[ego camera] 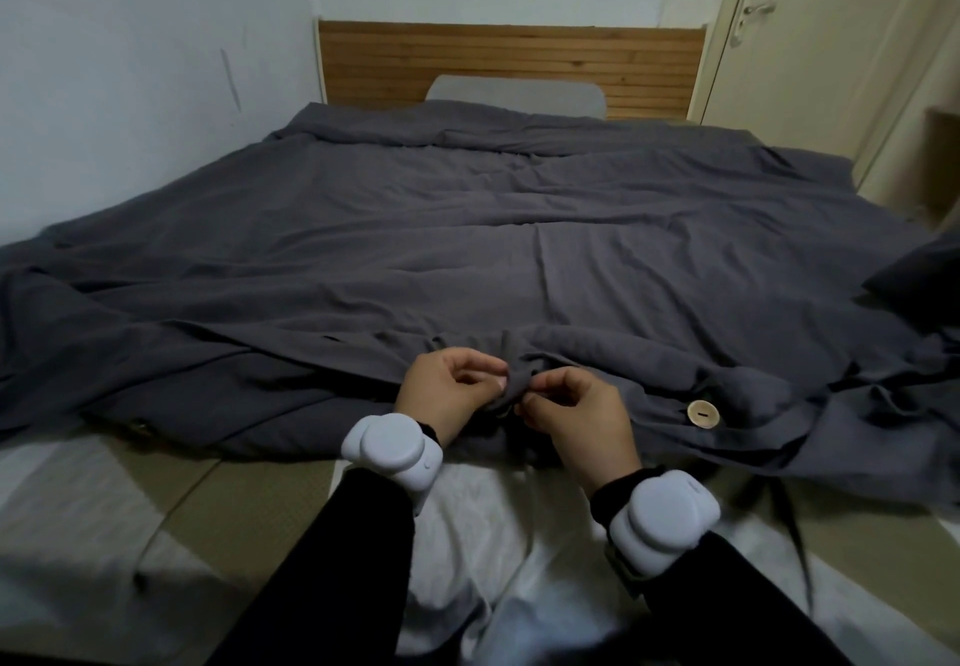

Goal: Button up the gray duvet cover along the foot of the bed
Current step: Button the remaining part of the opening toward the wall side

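The gray duvet cover (467,249) lies spread over the bed, its near edge bunched along the foot. My left hand (447,392) and my right hand (576,405) meet at that edge, both pinching a small fold of the cover (511,379) between fingertips. Whatever sits inside the pinch is hidden by the fingers and cloth. A round beige button (702,413) sits fastened on the edge to the right of my right hand. Further left along the edge a small brownish button (139,426) shows dimly.
A wooden headboard (509,62) and a gray pillow (514,96) stand at the far end. A wall runs along the left, a cream door (810,41) at the right. Olive mattress (249,499) and white bedding (478,551) lie below the duvet's edge.
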### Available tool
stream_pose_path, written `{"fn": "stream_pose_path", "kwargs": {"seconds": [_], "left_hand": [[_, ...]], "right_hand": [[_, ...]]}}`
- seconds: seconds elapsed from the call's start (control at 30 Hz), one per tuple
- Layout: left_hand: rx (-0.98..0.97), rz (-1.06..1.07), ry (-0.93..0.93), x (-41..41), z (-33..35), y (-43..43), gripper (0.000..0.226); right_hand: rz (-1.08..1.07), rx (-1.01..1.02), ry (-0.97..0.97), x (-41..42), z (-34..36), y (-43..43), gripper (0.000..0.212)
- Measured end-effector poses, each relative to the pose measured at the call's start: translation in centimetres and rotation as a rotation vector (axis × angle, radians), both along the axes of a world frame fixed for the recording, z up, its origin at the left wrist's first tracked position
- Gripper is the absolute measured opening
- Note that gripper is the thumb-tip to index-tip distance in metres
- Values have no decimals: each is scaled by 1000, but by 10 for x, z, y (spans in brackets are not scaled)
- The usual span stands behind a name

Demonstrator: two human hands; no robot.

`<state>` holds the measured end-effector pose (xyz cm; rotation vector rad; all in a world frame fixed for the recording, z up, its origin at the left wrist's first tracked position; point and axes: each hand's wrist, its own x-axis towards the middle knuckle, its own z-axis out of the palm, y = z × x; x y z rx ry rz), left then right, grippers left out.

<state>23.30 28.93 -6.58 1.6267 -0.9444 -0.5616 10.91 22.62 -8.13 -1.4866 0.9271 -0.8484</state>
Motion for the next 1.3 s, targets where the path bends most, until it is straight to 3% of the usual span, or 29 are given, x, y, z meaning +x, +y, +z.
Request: {"fn": "stream_pose_path", "kwargs": {"seconds": [0.3, 0.4, 0.5, 0.7, 0.93, 1.1, 1.3], "left_hand": [[30, -10, -141, -4, -2, 2, 13], [45, -21, -192, -6, -1, 2, 8], [42, -23, -216, -11, 0, 2, 13], [37, 0, -135, -10, -3, 0, 15], [20, 4, -127, -5, -5, 1, 1], [28, 43, -79, -7, -6, -2, 19], [41, 84, -104, -7, -8, -6, 21]], "right_hand": [[7, 0, -23, 3, 0, 1, 19], [25, 73, -74, 5, 2, 3, 9], [22, 92, -57, 5, 1, 0, 19], [-83, 66, -27, 9, -9, -5, 10], [-80, 94, -84, 4, -5, -10, 11], [-80, 84, -77, 2, -5, -9, 12], [-69, 61, -71, 0, -1, -8, 13]]}}
